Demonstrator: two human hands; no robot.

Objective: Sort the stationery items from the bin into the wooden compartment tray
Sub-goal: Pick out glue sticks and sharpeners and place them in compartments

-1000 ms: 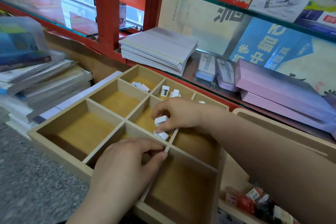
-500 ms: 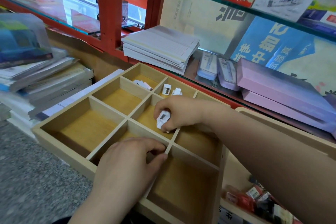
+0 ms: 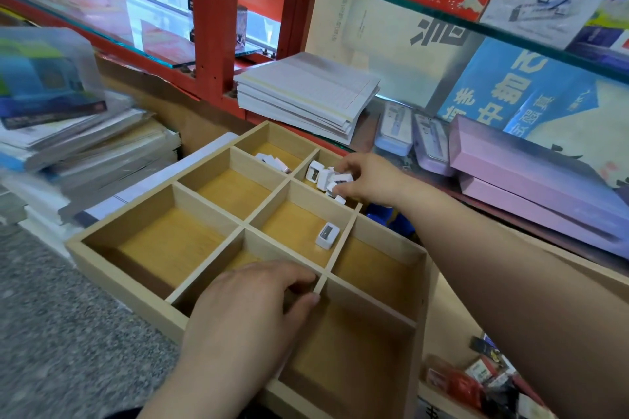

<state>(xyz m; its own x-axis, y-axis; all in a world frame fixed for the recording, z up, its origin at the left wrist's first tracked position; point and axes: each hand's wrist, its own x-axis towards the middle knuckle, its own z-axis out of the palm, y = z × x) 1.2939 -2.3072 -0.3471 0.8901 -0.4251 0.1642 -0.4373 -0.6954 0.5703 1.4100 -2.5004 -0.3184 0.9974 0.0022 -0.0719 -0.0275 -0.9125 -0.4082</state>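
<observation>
The wooden compartment tray (image 3: 112, 260) lies in front of me on a grey surface. My left hand (image 3: 245, 313) rests on a divider near the tray's front, fingers pinching the wooden strip. My right hand (image 3: 369, 180) reaches into a far compartment, its fingers closed over a cluster of small white sharpeners (image 3: 328, 177). A single white sharpener (image 3: 327, 235) lies alone in the middle compartment. More small white pieces (image 3: 272, 161) sit in the far-left compartment. The bin (image 3: 476, 381) of mixed stationery shows at the lower right, partly behind my right arm.
Stacks of books (image 3: 85, 153) stand to the tray's left. A pile of paper pads (image 3: 306, 95) and pink boxes (image 3: 537, 180) lie on the glass shelf behind. A red shelf post (image 3: 212, 20) rises beyond the tray.
My right hand moved from the middle compartment to the far one, carrying white sharpeners. One sharpener stays behind in the middle compartment. The left hand has stayed on the divider.
</observation>
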